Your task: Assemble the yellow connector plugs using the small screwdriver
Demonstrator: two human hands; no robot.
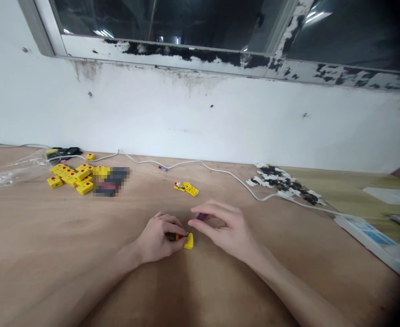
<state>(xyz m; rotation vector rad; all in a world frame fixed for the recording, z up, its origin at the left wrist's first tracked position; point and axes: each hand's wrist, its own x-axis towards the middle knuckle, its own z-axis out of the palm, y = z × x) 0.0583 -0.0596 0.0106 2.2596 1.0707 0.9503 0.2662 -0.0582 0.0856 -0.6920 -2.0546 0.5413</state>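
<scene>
Small parts, shallow pinch: slips are the risk

Around the middle of the wooden desk [213,290], well in from its far edge, the left hand [157,236] pinches a small yellow plastic casing [189,242], fingers nearly together. The right hand [232,231] curls thumb and forefinger, tips slightly parted, around a purple object [202,217]; its firmness of hold is unclear. A loose pinch could drop it or skid it into the left fingertips. Towards the far edge, an opened yellow casing [191,189] could scatter if brushed.

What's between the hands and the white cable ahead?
Small yellow parts, on the table: the head view shows them beyond the left hand and right hand, short of the cable.
</scene>
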